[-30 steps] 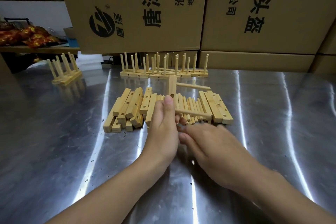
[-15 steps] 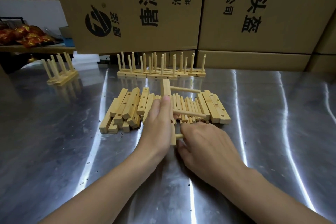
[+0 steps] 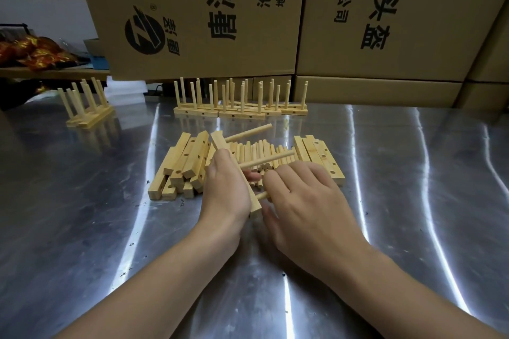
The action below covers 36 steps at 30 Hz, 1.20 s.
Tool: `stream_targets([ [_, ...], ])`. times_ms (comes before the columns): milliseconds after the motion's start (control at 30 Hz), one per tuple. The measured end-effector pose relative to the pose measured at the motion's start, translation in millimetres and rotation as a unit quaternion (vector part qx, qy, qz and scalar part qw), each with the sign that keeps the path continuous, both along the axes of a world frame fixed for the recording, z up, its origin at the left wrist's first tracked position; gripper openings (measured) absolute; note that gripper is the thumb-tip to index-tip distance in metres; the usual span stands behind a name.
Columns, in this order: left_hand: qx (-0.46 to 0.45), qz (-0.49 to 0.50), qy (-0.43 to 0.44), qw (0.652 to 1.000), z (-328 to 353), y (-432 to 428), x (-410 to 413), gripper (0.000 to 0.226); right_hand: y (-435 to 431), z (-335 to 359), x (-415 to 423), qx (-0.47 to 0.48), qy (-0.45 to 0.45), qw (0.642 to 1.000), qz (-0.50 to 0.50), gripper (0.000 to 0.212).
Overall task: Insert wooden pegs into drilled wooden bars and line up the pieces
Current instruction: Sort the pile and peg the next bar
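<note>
- Left hand (image 3: 228, 187) grips the drilled bar (image 3: 219, 140), just near of the loose pile (image 3: 187, 162).
- Right hand (image 3: 305, 201) curls its fingers round a peg (image 3: 261, 196) at the bar's near end.
- Two farther pegs (image 3: 249, 132) jut right.

**Third peg brought to the bar; bar tilted in the grip**

A third peg (image 3: 262, 196) has been brought by the right hand (image 3: 305, 201) to the bar (image 3: 220, 142), just below the grip of the left hand (image 3: 227, 190). Only a short stub is now seen between bar and fingers. The bar's end beyond the grip has been leaned leftward, and the two seated pegs (image 3: 268, 159) are now angled up to the right.
</note>
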<state>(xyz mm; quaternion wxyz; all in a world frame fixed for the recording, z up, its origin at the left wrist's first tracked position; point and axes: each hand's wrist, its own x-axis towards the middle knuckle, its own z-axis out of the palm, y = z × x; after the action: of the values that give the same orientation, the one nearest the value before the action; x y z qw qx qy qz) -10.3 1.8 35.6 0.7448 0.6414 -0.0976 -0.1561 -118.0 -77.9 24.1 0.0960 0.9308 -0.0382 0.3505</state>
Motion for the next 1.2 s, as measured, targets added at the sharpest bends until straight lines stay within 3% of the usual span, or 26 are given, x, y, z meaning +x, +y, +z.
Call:
stream_targets([
  [167,-0.001,-0.005,0.002,1.000,-3.2,-0.8,-6.9,0.040,0.2,-1.3,1.5,0.000,-0.011,1.000,-0.014,0.019],
  [333,-0.007,-0.001,-0.023,1.000,-6.5,-0.2,-24.6,0.040,-0.7,-0.4,-4.3,0.020,0.096,0.995,-0.032,0.020],
  [400,-0.014,0.007,-0.053,0.998,-4.0,2.1,-30.3,0.047,-1.4,-2.2,-5.6,0.023,0.116,0.993,-0.013,0.016],
  [600,-0.038,-0.008,-0.150,0.988,0.2,7.9,-38.3,0.041,-4.3,-0.7,-5.0,0.089,0.108,0.986,0.090,0.033],
  [667,-0.037,-0.028,-0.196,0.979,-0.8,6.6,-37.3,0.044,-5.6,1.5,-6.0,0.101,0.118,0.984,0.086,0.028],
  [767,-0.017,-0.062,-0.280,0.958,-1.6,9.5,-31.6,0.031,-6.0,1.3,-8.4,0.089,0.149,0.983,0.065,0.018],
  [900,0.029,-0.031,-0.379,0.925,-5.6,9.2,-19.9,0.037,-15.1,9.7,-6.9,0.045,0.112,0.993,0.020,0.029],
  [1100,0.029,-0.014,-0.361,0.932,-9.9,8.5,-16.3,0.040,-23.4,7.4,-10.9,0.039,0.074,0.996,0.017,0.014],
  [1200,0.003,-0.005,-0.319,0.948,-7.9,8.0,-13.6,0.039,-22.4,5.4,-8.5,0.038,0.059,0.997,0.014,0.021],
])
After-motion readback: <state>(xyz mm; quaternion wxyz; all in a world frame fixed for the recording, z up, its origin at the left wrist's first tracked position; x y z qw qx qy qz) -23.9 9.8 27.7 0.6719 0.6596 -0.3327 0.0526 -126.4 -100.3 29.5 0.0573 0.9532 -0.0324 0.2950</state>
